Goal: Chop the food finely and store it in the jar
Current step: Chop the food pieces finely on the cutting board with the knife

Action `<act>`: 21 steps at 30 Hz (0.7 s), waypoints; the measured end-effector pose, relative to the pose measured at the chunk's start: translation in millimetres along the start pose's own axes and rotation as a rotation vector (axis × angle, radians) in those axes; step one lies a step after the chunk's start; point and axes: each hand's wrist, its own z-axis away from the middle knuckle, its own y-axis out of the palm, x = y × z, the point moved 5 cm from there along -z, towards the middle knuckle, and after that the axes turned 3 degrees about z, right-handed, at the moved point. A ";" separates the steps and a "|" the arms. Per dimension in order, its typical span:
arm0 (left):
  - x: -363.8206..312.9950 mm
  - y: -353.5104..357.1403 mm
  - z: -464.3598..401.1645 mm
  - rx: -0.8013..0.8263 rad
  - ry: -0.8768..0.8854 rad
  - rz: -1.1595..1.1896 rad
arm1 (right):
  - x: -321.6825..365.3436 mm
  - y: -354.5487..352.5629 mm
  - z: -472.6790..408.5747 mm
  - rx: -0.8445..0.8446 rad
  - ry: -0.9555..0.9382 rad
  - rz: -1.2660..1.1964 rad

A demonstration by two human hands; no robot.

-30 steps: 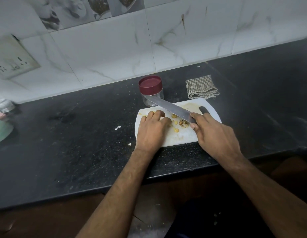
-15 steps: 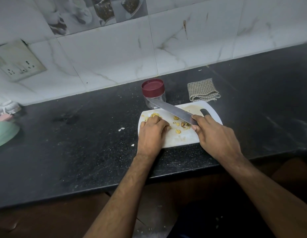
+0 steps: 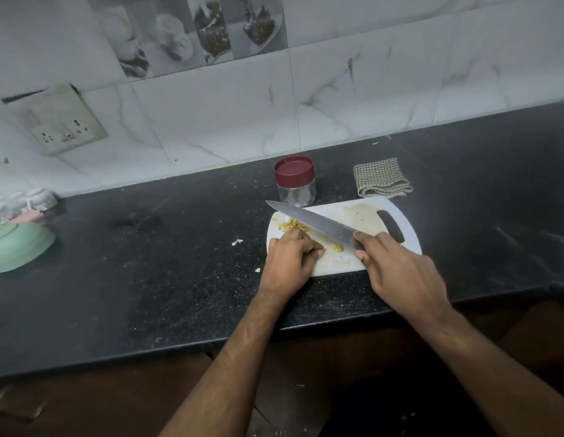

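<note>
A white cutting board (image 3: 365,216) lies on the black counter. Yellowish chopped food (image 3: 290,224) sits in a small heap at the board's left end, with one more bit (image 3: 337,247) nearer the middle. My right hand (image 3: 400,272) grips the handle of a large knife (image 3: 312,220), whose blade slants up and left over the food. My left hand (image 3: 290,260) rests curled on the board's left side, fingertips against the food, just below the blade. A clear jar with a maroon lid (image 3: 294,181) stands closed just behind the board.
A folded checked cloth (image 3: 380,178) lies behind the board to the right. A pale green bowl (image 3: 19,246) sits upside down at the far left. White crumbs (image 3: 237,242) dot the counter left of the board. A wall socket (image 3: 58,121) is mounted on the tiled wall.
The knife blade has swung left, its tip now beyond the board's left edge. The food has been pushed into a heap at the left, and my left hand has curled tighter.
</note>
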 end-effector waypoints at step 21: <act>8.7 -1.8 1.0 0.012 -0.080 0.132 | 43.3 -24.0 34.0 0.549 0.296 -0.262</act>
